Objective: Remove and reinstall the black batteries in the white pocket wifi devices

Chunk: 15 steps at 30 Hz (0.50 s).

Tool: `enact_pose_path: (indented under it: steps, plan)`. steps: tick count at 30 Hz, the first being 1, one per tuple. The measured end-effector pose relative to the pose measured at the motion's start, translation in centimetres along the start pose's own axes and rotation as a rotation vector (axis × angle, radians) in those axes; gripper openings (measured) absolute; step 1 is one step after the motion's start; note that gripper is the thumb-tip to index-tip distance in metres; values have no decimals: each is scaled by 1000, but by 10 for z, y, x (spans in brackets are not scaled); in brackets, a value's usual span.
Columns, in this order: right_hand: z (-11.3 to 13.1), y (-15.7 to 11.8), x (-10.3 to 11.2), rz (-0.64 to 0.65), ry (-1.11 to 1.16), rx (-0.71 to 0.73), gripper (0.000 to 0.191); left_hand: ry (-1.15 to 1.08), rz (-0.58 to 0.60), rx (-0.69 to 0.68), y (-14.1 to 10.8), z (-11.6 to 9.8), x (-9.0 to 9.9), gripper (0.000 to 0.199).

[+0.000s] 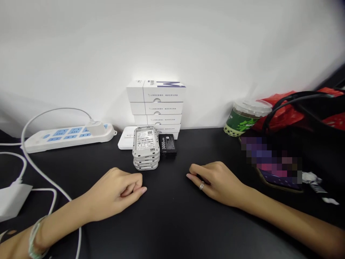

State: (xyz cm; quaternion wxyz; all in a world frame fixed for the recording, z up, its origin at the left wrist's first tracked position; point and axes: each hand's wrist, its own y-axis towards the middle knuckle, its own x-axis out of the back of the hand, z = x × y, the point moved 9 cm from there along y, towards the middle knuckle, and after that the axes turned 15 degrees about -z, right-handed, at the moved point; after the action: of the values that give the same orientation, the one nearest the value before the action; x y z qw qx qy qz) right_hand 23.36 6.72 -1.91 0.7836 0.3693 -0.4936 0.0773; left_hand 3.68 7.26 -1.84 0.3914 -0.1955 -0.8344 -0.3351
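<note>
My left hand (118,192) rests on the black table (169,223), fingers curled into a loose fist with nothing visible in them. My right hand (212,181), with a ring on one finger, lies to the right, its fingers also curled and nothing showing inside. Between and beyond the hands stands a stack of grey-white device frames (147,144), the top one showing a printed label. Black batteries (168,144) are piled against its right side, and a white device (125,138) sits at its left. Behind them rises a stack of several white boxes (161,96). Neither hand touches these.
At the left are a white power strip (61,136), a white adapter (13,201) and cables, one passing by my left forearm. A lidded green cup (241,120), a red bag (283,115) and a phone (280,180) are at the right. A white wall closes off the back.
</note>
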Motion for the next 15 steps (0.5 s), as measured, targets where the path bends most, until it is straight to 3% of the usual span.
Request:
enact_pose_path:
  steps: [15]
  plan:
    - [1,-1,-1,17,-74,35,26,1,-18,23,-3,0,0,35]
